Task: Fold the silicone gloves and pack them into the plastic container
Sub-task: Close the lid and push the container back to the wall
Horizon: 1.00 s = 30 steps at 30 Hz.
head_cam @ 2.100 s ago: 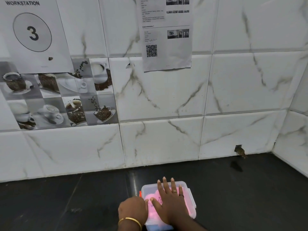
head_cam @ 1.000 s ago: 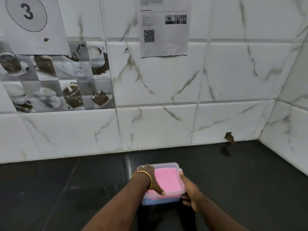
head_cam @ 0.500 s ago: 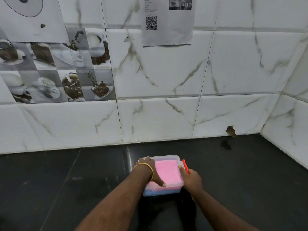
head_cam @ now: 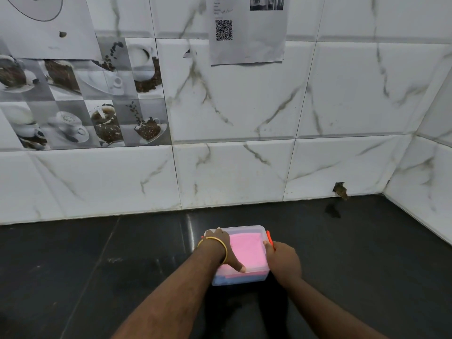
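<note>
On the far left of the wall, a sheet [head_cam: 46, 25] with part of a circle hangs over a tile panel [head_cam: 83, 104] printed with coffee cups and beans. Further right, a paper [head_cam: 247, 30] with a QR code is stuck to the white marbled tiles [head_cam: 244, 104]. Near the right corner, a chipped hole [head_cam: 340, 189] breaks the bottom tile just above the dark counter [head_cam: 97, 265].

The container [head_cam: 238, 280] sits on the counter near the middle, close to the person, with its clear lid on. Pink gloves [head_cam: 245, 248] show through the top, and a blue layer [head_cam: 220, 280] shows through the front wall beneath the pink.

The left hand [head_cam: 223, 243], with a gold bangle [head_cam: 215, 243] on its wrist, lies over the left side of the lid; the fingers curl over the far left edge and the thumb [head_cam: 238, 266] stretches back to press near the front rim. The right hand [head_cam: 282, 259] is at the right side of the box, its fingers curled against the wall and an orange clip [head_cam: 269, 236] that stands out beside the lid. Whether it actually pinches the clip or only presses the side, I cannot tell. The two hands are apart, one on each side of the box, both touching it.
</note>
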Tool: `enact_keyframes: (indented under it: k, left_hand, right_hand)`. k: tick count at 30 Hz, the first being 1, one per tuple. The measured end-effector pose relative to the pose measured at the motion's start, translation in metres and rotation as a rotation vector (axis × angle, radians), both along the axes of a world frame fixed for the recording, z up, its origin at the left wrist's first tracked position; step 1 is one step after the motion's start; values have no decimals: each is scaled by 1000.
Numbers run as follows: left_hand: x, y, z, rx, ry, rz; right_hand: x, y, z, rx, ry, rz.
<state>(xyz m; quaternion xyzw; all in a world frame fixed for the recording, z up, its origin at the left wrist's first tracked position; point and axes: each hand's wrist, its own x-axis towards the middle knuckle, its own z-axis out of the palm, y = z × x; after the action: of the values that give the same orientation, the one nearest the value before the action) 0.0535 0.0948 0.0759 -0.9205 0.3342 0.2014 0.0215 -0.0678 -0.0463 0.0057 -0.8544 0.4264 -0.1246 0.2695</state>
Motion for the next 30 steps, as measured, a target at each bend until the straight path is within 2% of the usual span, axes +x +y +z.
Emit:
enact_keyframes:
  k: [4, 9, 12, 15, 17, 20, 24, 30]
  left_hand:
    - [-1, -1, 1, 5, -12, -21]
    - [-1, 9, -3, -52, 4, -34]
    - [-3, 24, -16, -164, 14, -53]
    - [-19, 45, -29, -240, -109, -42]
    - [-33, 57, -36, -294, -230, -20]
    - [-49, 70, -41, -249, -339, 23]
    - [-56, 75, -39, -178, -337, 102]
    - [-49, 69, -32, -146, -291, 101]
  right_hand:
    - [-1, 0, -1, 2, 20, -10]
    - [-3, 0, -8, 45, -47, 2]
    - [-8, 1, -6, 178, -137, 63]
    - [-12, 5, -4, 312, -201, 80]
    - [-18, 12, -4, 266, -223, 113]
    - [-30, 17, -10, 138, -257, 203]
    - [-38, 17, -7, 86, -257, 256]
    - [-34, 10, -4, 86, -167, 265]
